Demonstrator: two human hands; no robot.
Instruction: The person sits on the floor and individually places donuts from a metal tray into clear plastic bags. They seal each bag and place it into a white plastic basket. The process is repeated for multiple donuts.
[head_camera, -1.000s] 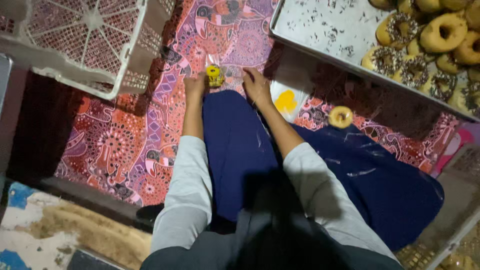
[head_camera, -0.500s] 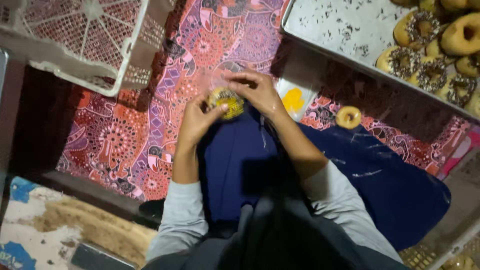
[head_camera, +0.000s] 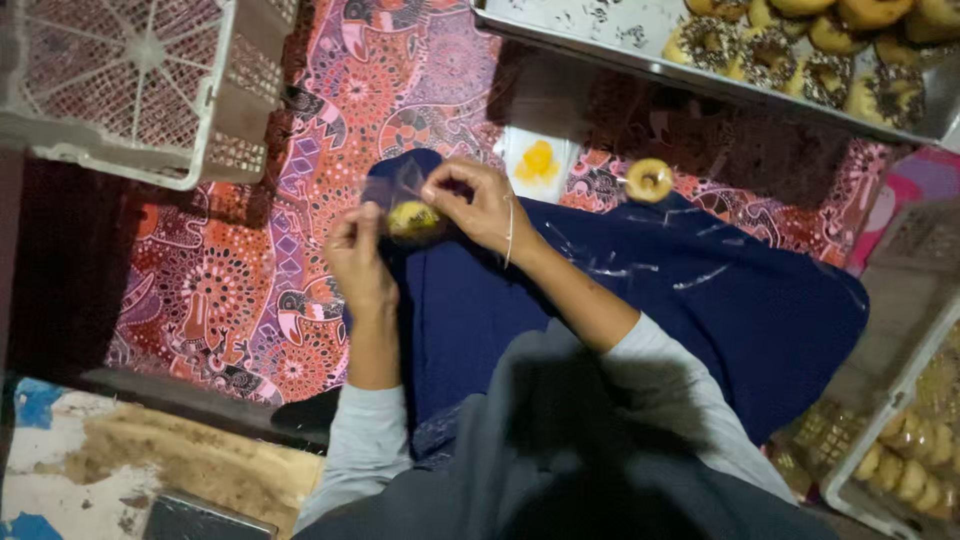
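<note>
1. Head view, hands: your left hand (head_camera: 358, 262) and right hand (head_camera: 478, 205) were both raised over your lap, each pinching a thin, clear plastic bag (head_camera: 398, 192). Inside it sat a small round doughnut (head_camera: 413, 220) with a yellow topping. The left fingers gripped the bag's lower left side; the right fingers clenched its upper edge, just above the doughnut.

2. Head view, lap: you had a smooth dark blue cloth (head_camera: 620, 300) spread over your legs, with faint glossy streaks of clear plastic lying on it. Your sleeves were a soft grey knit.

3. Head view, floor: a patterned mat (head_camera: 250, 270) in red, pink and purple, printed with dotted swirls, lay under everything.

4. Head view, nearby food: a second ring doughnut (head_camera: 649, 180), pale and glossy, rested at the far edge of the blue cloth, well apart from your hands. A small white square package (head_camera: 537, 163) with a yellow blob on it lay flat between the hands and that doughnut.

5. Head view, containers: a metal tray (head_camera: 560, 30) at the top right held rows of ring doughnuts with dark sprinkles. A pale plastic lattice crate (head_camera: 130, 90) stood at the top left. At the lower right, a white tray (head_camera: 880, 440) held wrapped doughnuts.
</note>
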